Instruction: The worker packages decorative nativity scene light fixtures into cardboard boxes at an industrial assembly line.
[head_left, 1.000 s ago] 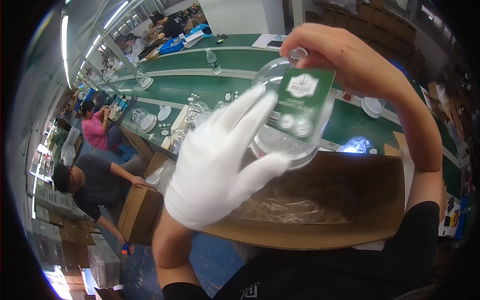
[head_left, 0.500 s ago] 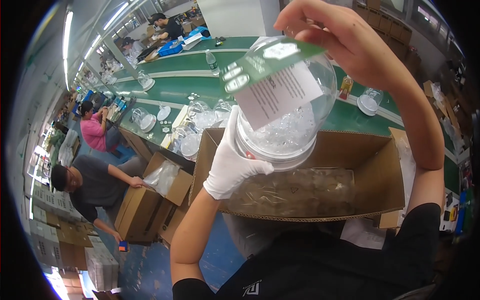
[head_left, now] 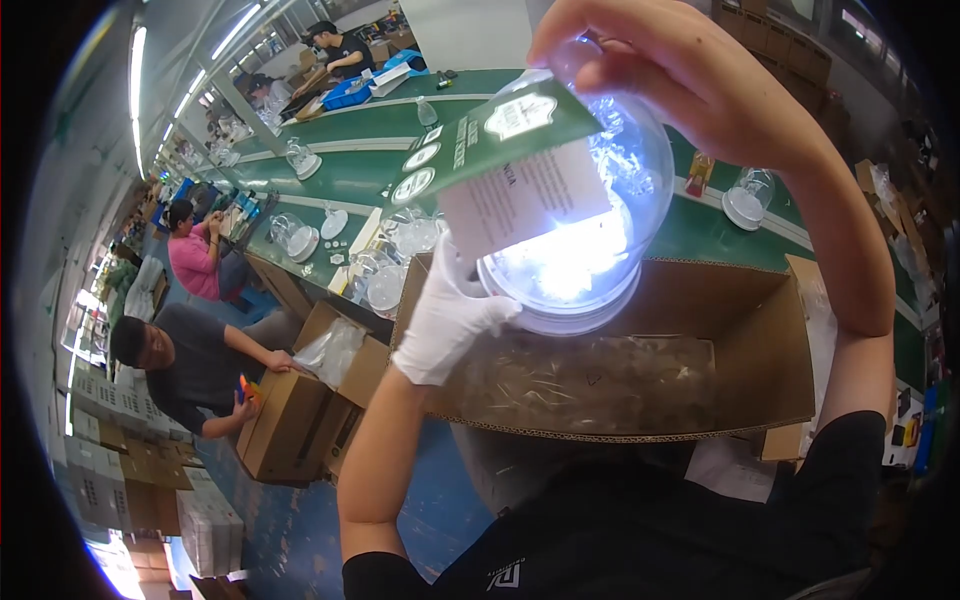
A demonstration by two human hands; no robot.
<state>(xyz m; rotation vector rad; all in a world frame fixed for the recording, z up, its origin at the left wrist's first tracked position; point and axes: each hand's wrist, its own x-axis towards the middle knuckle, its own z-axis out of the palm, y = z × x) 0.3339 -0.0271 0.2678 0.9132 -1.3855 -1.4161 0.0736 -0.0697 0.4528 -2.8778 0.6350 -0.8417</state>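
Observation:
I hold a clear dome lamp (head_left: 648, 190) tilted above an open cardboard box (head_left: 755, 350). A bright white light glows inside it, over a round white base. My left hand (head_left: 450, 320), in a white glove, grips the base from the left side. My bare right hand (head_left: 660, 75) is closed at the top of the dome, its fingertips partly hidden. A green card (head_left: 500, 135) with a white leaf (head_left: 525, 200) hangs open across the front of the dome. Clear plastic packing (head_left: 600, 385) lies in the bottom of the box.
Several more clear domes, one of them (head_left: 748, 200) at the right, stand on the green bench (head_left: 370, 165). A small bottle (head_left: 427, 112) is farther back. On the left, a person in grey (head_left: 195, 360) handles another carton (head_left: 285, 425). A person in pink (head_left: 200, 262) sits beyond.
The light inside the dome lamp has come on. The green card has swung left and turned. The co-worker in grey has raised an orange-and-blue item to the carton.

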